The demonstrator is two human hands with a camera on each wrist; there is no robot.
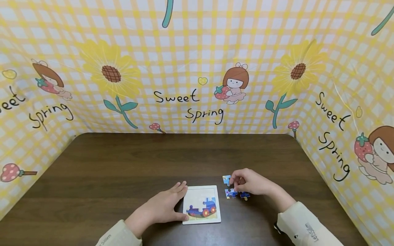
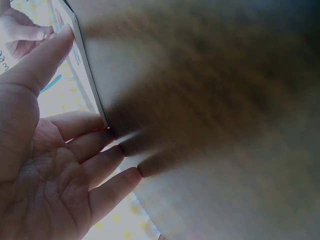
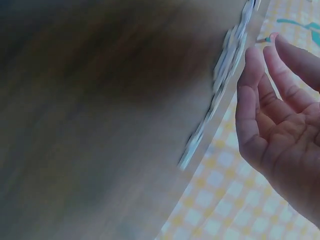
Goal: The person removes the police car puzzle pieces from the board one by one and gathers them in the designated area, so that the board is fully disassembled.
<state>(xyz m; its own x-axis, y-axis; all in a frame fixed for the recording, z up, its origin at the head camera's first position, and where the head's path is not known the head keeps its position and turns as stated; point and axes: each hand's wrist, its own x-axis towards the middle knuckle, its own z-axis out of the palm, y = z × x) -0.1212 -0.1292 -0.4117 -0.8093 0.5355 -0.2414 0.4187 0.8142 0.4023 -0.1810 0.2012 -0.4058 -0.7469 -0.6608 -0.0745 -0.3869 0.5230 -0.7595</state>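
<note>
A white-rimmed puzzle tray (image 1: 219,208) lies flat on the table, its lower part filled with joined pieces of a blue train (image 1: 210,206) with red wheels. My left hand (image 1: 163,206) rests at the tray's left side, thumb at the lower left corner and fingers by the upper left one. In the left wrist view, those fingers (image 2: 107,192) are nearly straight against the table. Above the loose jigsaw pieces (image 1: 229,193) to the tray's right hovers my right hand (image 1: 254,181), fingers loosely bent. Nothing shows between its thumb and fingers (image 3: 252,65) in the right wrist view.
One light blue piece (image 1: 226,179) lies at the back of the loose group, and a darker one (image 1: 245,195) is partly under the right hand. The brown wooden table (image 1: 129,160) is enclosed by a yellow checked cloth (image 1: 178,68) at the back and sides.
</note>
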